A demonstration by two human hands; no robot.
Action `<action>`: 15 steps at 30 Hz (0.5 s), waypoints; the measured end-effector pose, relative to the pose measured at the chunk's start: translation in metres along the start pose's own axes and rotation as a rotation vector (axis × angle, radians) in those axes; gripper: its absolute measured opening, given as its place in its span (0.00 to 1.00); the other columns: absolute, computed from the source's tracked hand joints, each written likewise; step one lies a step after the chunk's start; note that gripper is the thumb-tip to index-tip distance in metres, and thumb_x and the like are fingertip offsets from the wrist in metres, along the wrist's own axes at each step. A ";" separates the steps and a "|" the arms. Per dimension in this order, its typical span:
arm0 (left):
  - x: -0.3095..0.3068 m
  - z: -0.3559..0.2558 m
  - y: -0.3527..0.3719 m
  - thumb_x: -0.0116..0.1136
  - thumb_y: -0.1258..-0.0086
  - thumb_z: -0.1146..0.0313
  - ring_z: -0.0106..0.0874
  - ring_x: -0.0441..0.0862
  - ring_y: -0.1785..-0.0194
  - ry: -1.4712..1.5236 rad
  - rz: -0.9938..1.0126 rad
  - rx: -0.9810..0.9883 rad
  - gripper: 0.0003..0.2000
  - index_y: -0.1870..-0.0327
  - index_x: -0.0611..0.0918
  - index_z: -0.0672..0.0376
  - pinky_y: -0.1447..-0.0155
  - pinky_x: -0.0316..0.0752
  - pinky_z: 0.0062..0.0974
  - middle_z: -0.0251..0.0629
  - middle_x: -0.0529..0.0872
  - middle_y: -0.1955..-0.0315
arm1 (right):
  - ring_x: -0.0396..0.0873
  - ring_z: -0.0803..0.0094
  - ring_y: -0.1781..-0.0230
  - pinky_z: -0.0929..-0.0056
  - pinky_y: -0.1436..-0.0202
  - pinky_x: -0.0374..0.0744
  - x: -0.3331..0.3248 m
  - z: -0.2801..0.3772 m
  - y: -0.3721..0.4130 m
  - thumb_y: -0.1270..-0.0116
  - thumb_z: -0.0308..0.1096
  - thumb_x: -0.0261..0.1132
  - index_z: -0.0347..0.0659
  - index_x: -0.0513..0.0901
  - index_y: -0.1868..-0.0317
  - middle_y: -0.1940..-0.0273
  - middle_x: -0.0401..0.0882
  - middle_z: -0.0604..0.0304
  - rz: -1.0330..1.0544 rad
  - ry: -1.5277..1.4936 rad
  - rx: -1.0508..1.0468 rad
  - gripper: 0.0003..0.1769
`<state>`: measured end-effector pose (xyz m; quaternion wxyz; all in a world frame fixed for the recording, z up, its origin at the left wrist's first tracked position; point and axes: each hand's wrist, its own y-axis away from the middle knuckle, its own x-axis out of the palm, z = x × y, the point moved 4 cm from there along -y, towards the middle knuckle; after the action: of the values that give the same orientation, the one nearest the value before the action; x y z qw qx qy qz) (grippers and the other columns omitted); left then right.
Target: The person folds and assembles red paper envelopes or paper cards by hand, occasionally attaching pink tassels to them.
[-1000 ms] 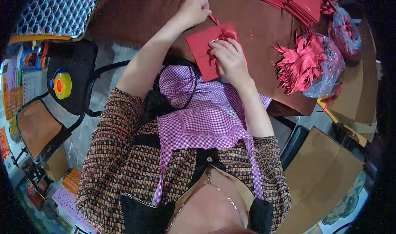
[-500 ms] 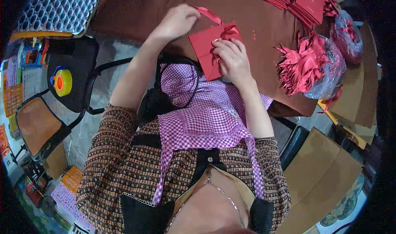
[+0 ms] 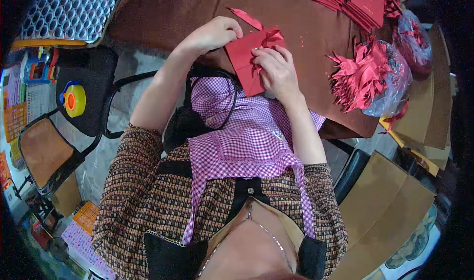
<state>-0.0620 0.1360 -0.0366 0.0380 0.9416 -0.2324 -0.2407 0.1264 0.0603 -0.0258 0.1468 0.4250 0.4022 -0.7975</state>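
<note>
A red paper bag or envelope (image 3: 242, 58) lies at the near edge of the brown-covered table, with a ribbon bow (image 3: 273, 35) at its upper right. My right hand (image 3: 277, 72) grips it, fingers bent over its face and ribbon. My left hand (image 3: 217, 34) has curled fingers at its upper left edge; whatever lies between those fingertips is hidden. Just above them, a loose red ribbon end (image 3: 246, 18) sticks out past the top edge.
Red ribbons (image 3: 359, 77) bunch in a clear plastic bag at the right, with another bag (image 3: 414, 43) behind. Stacked red envelopes (image 3: 366, 6) lie at the back right. A yellow tape roll (image 3: 75, 101) sits on a black chair at the left. Cardboard (image 3: 385, 206) stands lower right.
My left hand has moved down and slightly right, away from the ribbon end, towards the red bag's edge. The ribbon end now lies apart from it. My right hand has stayed on the bag.
</note>
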 end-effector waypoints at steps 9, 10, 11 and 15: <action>0.007 -0.003 0.011 0.59 0.43 0.76 0.20 0.73 0.68 -0.031 0.078 -0.068 0.13 0.56 0.81 0.69 0.62 0.71 0.22 0.29 0.79 0.74 | 0.78 0.66 0.48 0.57 0.39 0.69 -0.002 -0.001 -0.001 0.51 0.21 0.62 0.42 0.79 0.61 0.53 0.82 0.62 -0.020 -0.041 0.019 0.14; 0.006 -0.003 0.013 0.58 0.43 0.76 0.19 0.72 0.68 -0.119 0.036 -0.001 0.13 0.57 0.81 0.68 0.62 0.71 0.21 0.28 0.78 0.74 | 0.78 0.64 0.49 0.58 0.39 0.69 -0.003 -0.002 -0.001 0.50 0.20 0.62 0.41 0.79 0.61 0.54 0.82 0.61 -0.026 -0.058 0.028 0.13; 0.006 -0.008 0.016 0.58 0.43 0.76 0.19 0.72 0.69 -0.207 -0.006 0.065 0.12 0.57 0.81 0.68 0.63 0.70 0.21 0.28 0.78 0.75 | 0.78 0.64 0.49 0.58 0.39 0.69 -0.005 -0.004 -0.001 0.50 0.20 0.62 0.41 0.79 0.61 0.54 0.82 0.61 -0.027 -0.056 0.029 0.13; 0.008 -0.010 0.018 0.59 0.43 0.76 0.22 0.78 0.65 -0.163 -0.015 -0.087 0.12 0.57 0.82 0.67 0.59 0.74 0.23 0.35 0.83 0.72 | 0.78 0.73 0.56 0.76 0.50 0.75 -0.014 -0.027 0.005 0.35 0.20 0.56 0.36 0.82 0.53 0.60 0.81 0.59 -0.167 -0.496 0.424 0.13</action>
<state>-0.0593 0.1159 -0.0282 0.0581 0.9181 -0.2172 -0.3265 0.1528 0.0766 -0.0257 0.0827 0.2045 0.2129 -0.9518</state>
